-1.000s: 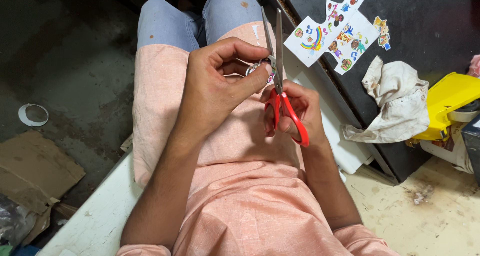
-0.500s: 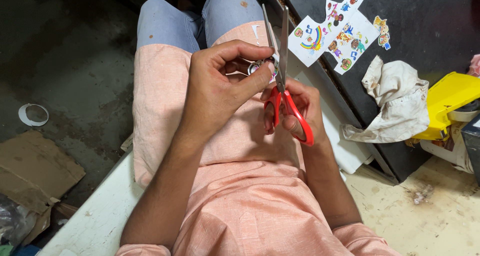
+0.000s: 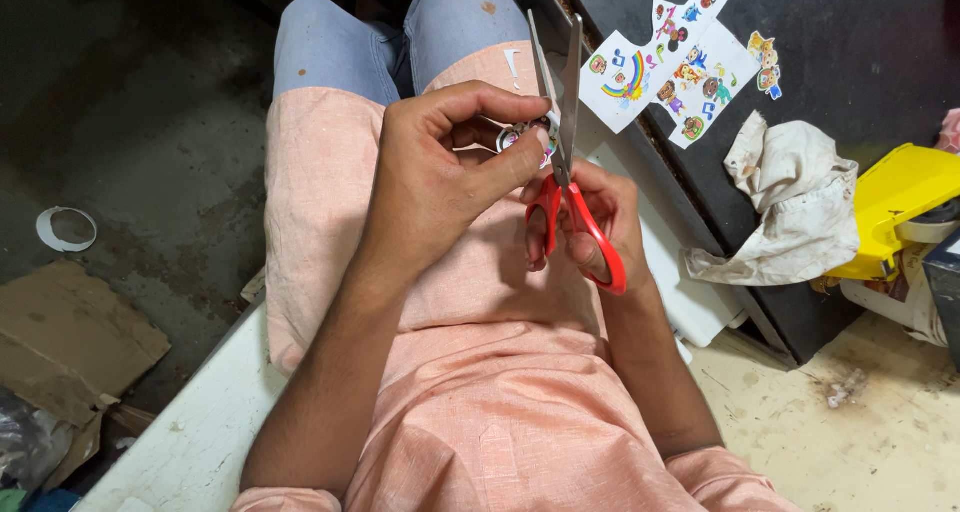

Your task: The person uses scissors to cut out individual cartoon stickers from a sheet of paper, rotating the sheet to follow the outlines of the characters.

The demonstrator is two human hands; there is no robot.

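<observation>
We start at the fingers (image 3: 520,157) of our left hand (image 3: 440,182): thumb and forefinger are pinched together on a small sticker cutout (image 3: 527,138), holding it up over the lap so that its edge meets the blades. The other fingers curl underneath, probably to steady the scrap and turn it as needed. Our right hand (image 3: 590,222) is closed through the red loops of the scissors (image 3: 565,162), thumb in one loop and fingers in the other; the grip is firm on the handles, while the blades stand slightly apart and point up and away from us, with the cutout touching them near the pivot, where a cut is easiest to control.

Both hands work over the lap, above the peach tunic (image 3: 470,372) and the blue trousers (image 3: 390,42), close to the body, which seems to keep the small piece steady and in clear sight.

Further out, on the dark bench (image 3: 860,42) to our right, a partly cut sticker sheet (image 3: 665,67) lies near the bench's front edge, within easy reach. Beside it, toward the bench's right end, a crumpled cream cloth (image 3: 790,212) hangs over the edge, and a yellow plastic piece (image 3: 895,207) sits just beyond. On the floor to our left lie flattened cardboard (image 3: 70,332) and a white tape ring (image 3: 65,229).
</observation>
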